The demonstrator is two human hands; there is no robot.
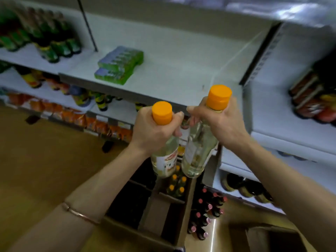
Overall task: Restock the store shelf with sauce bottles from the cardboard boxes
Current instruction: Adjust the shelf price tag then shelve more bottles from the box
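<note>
Left hand grips the neck of a clear bottle just under its orange cap, fingers curled round it. Right hand grips a second clear bottle the same way, below its orange cap. Both bottles are held in the air side by side, nearly touching, just in front of the white shelf edge and above an open cardboard box on the floor. More orange-capped bottles stand in one box compartment; red-capped dark bottles stand just right of it. On the shelf: a stack of green packs (blurred, contents unclear). Dark bottles with green labels stand at the far left. A thin bracelet sits on the left forearm.
</note>
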